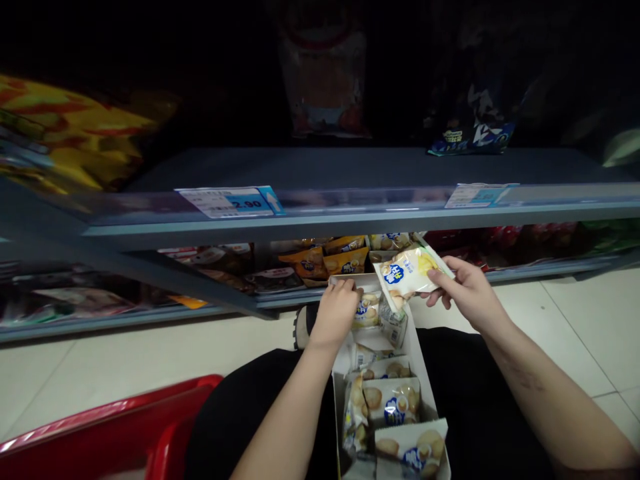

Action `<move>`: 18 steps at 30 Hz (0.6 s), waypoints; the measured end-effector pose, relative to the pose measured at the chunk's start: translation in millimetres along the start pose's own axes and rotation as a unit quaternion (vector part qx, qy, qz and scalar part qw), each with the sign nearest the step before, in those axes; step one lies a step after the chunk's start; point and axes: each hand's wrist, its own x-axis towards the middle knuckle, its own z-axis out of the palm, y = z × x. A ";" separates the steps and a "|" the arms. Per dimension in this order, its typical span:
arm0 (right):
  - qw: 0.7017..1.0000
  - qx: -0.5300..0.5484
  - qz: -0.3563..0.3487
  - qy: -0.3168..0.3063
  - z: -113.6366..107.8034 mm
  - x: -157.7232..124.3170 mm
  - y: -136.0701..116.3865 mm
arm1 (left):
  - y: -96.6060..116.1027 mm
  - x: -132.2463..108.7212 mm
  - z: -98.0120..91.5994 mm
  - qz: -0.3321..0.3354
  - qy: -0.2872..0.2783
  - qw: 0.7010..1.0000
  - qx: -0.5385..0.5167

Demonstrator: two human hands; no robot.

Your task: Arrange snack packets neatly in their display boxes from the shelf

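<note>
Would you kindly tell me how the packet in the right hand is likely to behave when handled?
The packet is probably light, as the right hand pinches it at one end. Its glossy surface may be slightly slippery, and its thin wrapping may crinkle.

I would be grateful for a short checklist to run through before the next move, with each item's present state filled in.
1. Right hand holds a snack packet: ok, between thumb and fingers.
2. Left hand is at the far end of the white box: ok.
3. Left hand's grip on the box is firm: cannot tell.
4. Packets in the box stand in an even row: not ok, several lean at different angles.
5. Space behind the orange packets is visible: not ok, the upper shelf hides it.
6. Red basket is apart from the box: ok.
</note>
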 end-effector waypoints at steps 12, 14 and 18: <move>0.955 0.140 0.125 -0.228 15.9 6.5 22.4 | -19.9 -5.4 6.2 -0.050 0.060 0.974 -0.213; 0.953 0.161 0.114 -0.231 28.2 4.9 29.4 | -18.6 -8.9 1.9 -0.073 0.103 0.899 -0.419; 0.946 0.189 0.087 -0.250 49.7 -5.2 38.5 | -17.4 -13.1 -8.7 -0.113 0.093 0.729 -0.669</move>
